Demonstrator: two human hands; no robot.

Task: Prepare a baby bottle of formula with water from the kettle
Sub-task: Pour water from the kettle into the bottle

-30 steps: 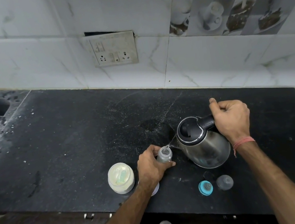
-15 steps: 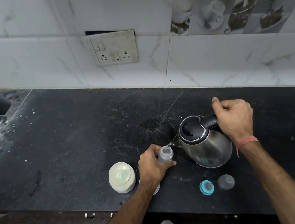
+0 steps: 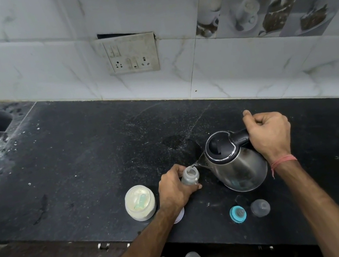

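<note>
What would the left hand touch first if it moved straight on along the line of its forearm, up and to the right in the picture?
Probably the kettle. The left hand grips the bottle, and the kettle's spout is right beyond the bottle's mouth. Depth is unclear.

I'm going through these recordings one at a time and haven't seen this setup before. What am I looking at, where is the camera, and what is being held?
There is no machine here: a person wears a camera on the head, looking down at their own two hands. The left hand grips a small baby bottle standing on the black counter. The right hand grips the handle of a tilted steel kettle, its spout at the bottle's mouth. Also on the counter: an open formula jar with a scoop inside, a teal teat ring and a clear cap.
</note>
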